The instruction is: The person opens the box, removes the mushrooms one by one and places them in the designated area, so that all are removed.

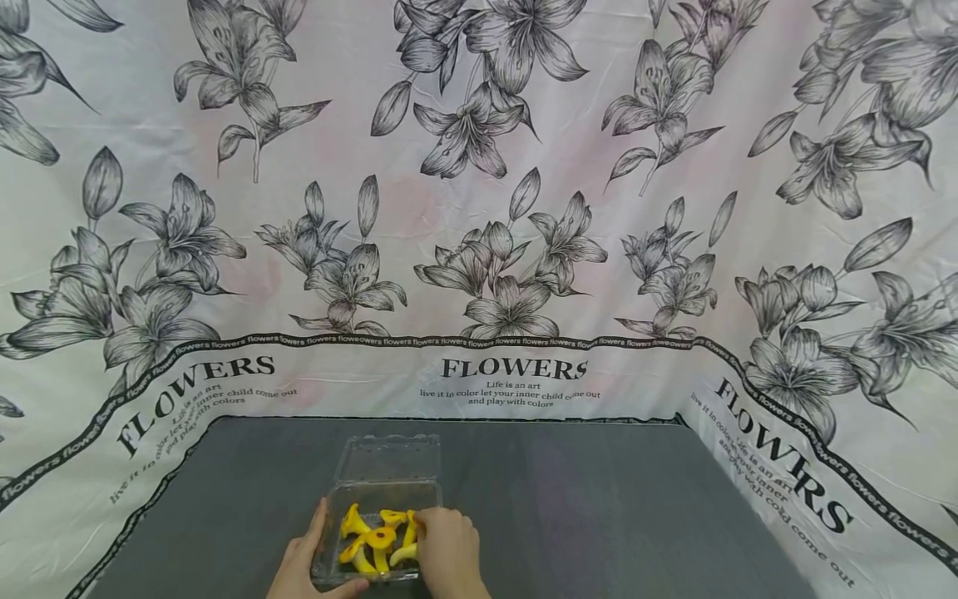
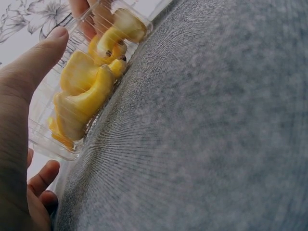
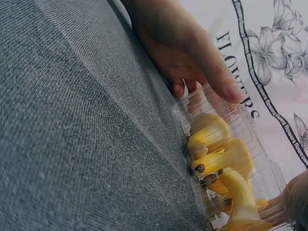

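Note:
A clear plastic clamshell box sits on the grey table with its lid folded back. Inside lie several yellow trumpet-shaped mushrooms, some with dark tips at the stem in the right wrist view. My left hand grips the box at its left side, the thumb over the near rim and the fingers along the outer wall. My right hand reaches in over the right side, its fingertips pinching a yellow mushroom. In the left wrist view, right-hand fingers show behind the clear wall.
Grey cloth covers the table. A white curtain printed with lilies and the word FLOWERS stands round the back and both sides.

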Motion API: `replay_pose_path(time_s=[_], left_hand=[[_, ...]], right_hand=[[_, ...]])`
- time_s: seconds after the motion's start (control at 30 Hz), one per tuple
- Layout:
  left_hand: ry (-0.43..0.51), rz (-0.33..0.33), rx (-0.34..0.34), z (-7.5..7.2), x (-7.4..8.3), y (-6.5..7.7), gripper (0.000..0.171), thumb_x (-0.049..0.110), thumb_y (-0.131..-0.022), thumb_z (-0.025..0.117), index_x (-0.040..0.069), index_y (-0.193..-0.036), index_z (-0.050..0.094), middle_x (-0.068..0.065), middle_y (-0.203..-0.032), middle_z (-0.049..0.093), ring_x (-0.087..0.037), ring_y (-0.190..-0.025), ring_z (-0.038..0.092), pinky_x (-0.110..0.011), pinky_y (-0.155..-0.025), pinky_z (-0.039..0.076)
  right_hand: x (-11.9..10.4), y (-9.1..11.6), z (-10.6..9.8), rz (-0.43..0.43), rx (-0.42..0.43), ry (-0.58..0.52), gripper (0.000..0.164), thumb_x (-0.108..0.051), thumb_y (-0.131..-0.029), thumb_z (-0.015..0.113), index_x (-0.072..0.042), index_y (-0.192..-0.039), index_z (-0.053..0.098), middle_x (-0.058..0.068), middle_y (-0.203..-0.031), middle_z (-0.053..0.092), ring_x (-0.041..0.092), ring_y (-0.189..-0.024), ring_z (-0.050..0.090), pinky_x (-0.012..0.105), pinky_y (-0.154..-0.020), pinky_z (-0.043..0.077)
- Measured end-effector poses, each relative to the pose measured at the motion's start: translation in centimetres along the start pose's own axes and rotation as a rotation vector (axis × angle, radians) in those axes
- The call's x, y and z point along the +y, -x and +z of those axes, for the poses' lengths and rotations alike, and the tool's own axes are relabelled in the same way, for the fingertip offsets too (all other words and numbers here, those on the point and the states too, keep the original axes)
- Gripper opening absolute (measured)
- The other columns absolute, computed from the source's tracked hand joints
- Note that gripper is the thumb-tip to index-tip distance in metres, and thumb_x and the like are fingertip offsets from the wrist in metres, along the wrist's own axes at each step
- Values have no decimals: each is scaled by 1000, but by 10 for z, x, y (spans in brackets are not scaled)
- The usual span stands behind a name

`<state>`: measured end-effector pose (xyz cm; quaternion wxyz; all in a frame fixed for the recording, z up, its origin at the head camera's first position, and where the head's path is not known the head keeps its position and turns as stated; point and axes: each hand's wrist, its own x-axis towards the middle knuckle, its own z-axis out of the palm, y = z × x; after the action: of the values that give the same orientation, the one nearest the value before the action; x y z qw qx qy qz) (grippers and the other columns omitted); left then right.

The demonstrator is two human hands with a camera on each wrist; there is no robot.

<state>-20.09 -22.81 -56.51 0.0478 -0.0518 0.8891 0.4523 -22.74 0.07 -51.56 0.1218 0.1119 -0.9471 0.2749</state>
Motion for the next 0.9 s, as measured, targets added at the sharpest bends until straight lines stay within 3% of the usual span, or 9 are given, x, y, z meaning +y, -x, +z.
replay_pose_path(time_s=[0.2,0.5,0.9], left_hand=[[0,9,11,0,-2,-1,121,49,-87,84,0,-169,12,-38,-138,49,-41,-110,59,-63,-79,53],[-6,26,7,1,-7,-5,119,47,-88,84,-2,-169,11,-40,-142,48,-44,-112,59,-66,-81,52],[19,42,-5,-1,-3,-3,117,44,-89,83,-3,-168,11,-42,-142,46,-41,-109,58,-64,-80,52]], right_hand=[[2,1,-2,-39,20,-59,13,-1,-88,83,-10,-96,86,2,-87,81,17,-64,71,33,-52,54],[8,-1,-1,-76,26,-92,14,-1,-87,83,-11,-97,87,2,-87,81,13,-63,71,26,-51,53],[13,-1,-4,-94,62,-166,15,-4,-83,88,-12,-95,87,0,-90,82,15,-73,77,28,-60,61]])
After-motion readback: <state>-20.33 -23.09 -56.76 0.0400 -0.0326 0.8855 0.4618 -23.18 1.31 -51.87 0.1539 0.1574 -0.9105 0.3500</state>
